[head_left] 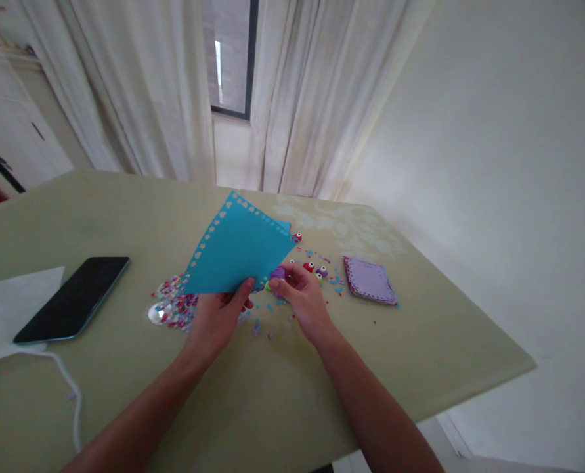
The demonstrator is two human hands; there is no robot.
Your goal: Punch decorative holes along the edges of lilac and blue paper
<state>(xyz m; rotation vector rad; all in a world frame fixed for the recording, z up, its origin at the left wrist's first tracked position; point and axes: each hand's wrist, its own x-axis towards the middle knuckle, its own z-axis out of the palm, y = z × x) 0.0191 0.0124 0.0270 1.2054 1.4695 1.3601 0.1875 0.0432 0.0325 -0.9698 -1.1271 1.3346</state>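
Note:
My left hand [223, 315] grips a blue sheet of paper [240, 246] by its lower edge, the thumb on the near face. Small punched shapes run along the sheet's upper left and upper right edges. In my right hand [299, 292] is a small purple and green craft punch [277, 276], closed between thumb and fingers. The punch sits at the sheet's lower right edge; its mouth is partly hidden by my fingers. Just beyond the right hand lie more little punches with eye shapes, among them a red one [308, 267] and a purple one [322, 270].
Colourful paper bits [176, 315] are heaped left of my hands, beside a shiny clear round object [159, 313]. A stack of edge-punched paper [371, 281] lies at right. A black phone [75, 299], white paper [6, 309] and a white cable [73, 387] occupy the left.

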